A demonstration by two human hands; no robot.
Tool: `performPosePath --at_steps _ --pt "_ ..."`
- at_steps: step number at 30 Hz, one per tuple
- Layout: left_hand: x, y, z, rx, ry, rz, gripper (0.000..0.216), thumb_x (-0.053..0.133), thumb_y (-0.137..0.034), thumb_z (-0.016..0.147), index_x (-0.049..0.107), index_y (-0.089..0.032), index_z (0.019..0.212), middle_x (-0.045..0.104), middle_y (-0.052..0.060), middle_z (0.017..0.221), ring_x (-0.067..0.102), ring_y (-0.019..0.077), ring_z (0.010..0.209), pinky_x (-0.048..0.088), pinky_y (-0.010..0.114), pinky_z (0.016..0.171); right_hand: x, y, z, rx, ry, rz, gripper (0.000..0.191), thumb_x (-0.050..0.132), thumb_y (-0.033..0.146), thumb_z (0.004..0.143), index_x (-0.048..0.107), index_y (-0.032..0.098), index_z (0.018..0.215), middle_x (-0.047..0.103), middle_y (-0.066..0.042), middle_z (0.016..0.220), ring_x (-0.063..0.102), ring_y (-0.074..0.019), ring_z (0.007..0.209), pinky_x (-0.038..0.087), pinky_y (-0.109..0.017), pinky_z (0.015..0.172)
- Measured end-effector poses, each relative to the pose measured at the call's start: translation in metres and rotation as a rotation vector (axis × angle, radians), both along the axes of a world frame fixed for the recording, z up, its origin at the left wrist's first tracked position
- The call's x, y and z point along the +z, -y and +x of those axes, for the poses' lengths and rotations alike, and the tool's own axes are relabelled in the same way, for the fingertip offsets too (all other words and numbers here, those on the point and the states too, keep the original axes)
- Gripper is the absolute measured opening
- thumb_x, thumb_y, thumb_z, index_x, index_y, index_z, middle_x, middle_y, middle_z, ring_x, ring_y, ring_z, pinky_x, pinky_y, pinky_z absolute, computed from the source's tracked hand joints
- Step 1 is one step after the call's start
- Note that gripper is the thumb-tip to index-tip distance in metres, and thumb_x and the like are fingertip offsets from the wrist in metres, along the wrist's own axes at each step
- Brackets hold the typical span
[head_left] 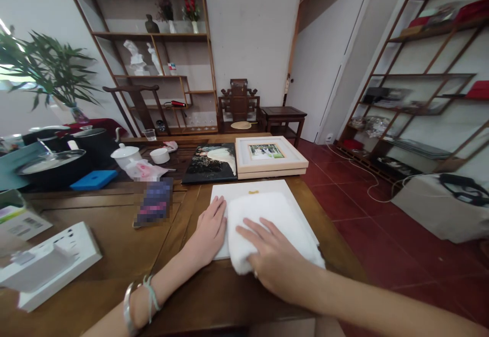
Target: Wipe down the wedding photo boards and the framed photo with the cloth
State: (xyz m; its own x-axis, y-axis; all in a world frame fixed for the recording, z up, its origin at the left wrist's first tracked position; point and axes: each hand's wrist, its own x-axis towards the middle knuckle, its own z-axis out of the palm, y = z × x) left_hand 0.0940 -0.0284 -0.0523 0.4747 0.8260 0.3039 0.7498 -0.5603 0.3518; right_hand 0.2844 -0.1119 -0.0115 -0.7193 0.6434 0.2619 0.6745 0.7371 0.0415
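Note:
A white flat board lies on the wooden table in front of me. A white folded cloth rests on top of it. My right hand lies flat on the cloth's near edge, fingers stretched out. My left hand rests palm down on the board's left edge, fingers together and extended, touching the cloth's side. Bracelets circle my left wrist.
Beyond the board lie a dark photo print and a white framed picture. Pots, a white teapot, cups and a blue pad stand at the left. A white box sits near left. Shelves, chairs and a grey bag surround the table.

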Motion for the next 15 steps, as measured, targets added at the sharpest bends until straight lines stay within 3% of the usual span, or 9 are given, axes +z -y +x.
performPosePath --at_steps 5,8,12,15 --pt "0.001 0.001 0.001 0.011 0.038 -0.008 0.043 0.029 -0.022 0.089 0.042 -0.012 0.129 0.039 0.016 0.139 0.029 0.0248 0.132 0.029 0.046 0.105 0.009 -0.06 -0.004 -0.155 0.01 -0.025 0.023 0.05 0.009 0.077 0.065 0.013 0.094 0.049 -0.015 0.127 0.039 -0.0308 0.121 0.033 -0.048 0.097" --pt "0.003 0.001 0.001 0.027 0.069 -0.029 0.043 0.029 -0.024 0.089 0.044 -0.01 0.127 0.04 0.016 0.139 0.03 0.0243 0.131 0.028 0.045 0.106 0.009 -0.074 -0.009 -0.189 0.021 -0.008 0.023 0.047 0.007 0.079 0.065 0.01 0.094 0.05 -0.017 0.126 0.038 -0.032 0.121 0.032 -0.05 0.096" --pt "0.01 0.0 0.002 0.046 0.164 -0.071 0.046 0.027 -0.024 0.089 0.046 -0.003 0.125 0.043 0.019 0.135 0.035 0.0239 0.129 0.027 0.044 0.106 0.008 -0.052 -0.015 -0.106 0.057 0.002 0.021 0.047 0.009 0.081 0.066 0.011 0.089 0.05 -0.018 0.124 0.036 -0.0344 0.122 0.029 -0.054 0.097" --pt "0.017 0.002 0.002 0.104 0.283 -0.072 0.045 0.028 -0.028 0.089 0.048 -0.007 0.123 0.049 0.016 0.132 0.043 0.0224 0.123 0.031 0.043 0.105 0.01 -0.019 -0.018 0.024 0.082 0.013 0.017 0.05 0.014 0.081 0.067 0.013 0.081 0.049 -0.019 0.123 0.035 -0.036 0.122 0.029 -0.056 0.097"
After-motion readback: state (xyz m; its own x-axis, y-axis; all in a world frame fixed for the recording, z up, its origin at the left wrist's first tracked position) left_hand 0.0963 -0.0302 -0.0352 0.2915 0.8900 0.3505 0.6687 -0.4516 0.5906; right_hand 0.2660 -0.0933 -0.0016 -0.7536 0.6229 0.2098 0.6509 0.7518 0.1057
